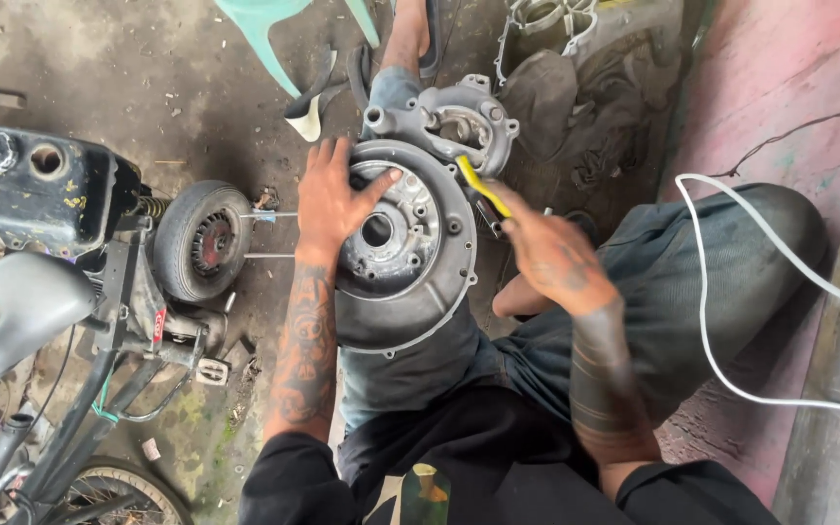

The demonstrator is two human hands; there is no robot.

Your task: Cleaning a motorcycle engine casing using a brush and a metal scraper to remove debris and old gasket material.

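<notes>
Oily workshop floor surrounds a grey engine cover (410, 282) resting on the person's lap. Left hand (334, 199) presses flat, fingers spread, steadying it; right hand (546, 255) grips a yellow-handled tool (483, 185) at its far edge, apparently mid-loosening; careful leverage seems needed.

A dirty concrete floor (148, 68), stained dark and green with moss toward seven o'clock, fills the scene. At nine o'clock stands a motorised bicycle (80, 292) with a grey saddle (26, 306) and black tank (41, 185). A green plastic chair (269, 29) sits at twelve o'clock. A pink wall (780, 87) rises at two o'clock, crossed by a white cable (712, 321).
</notes>
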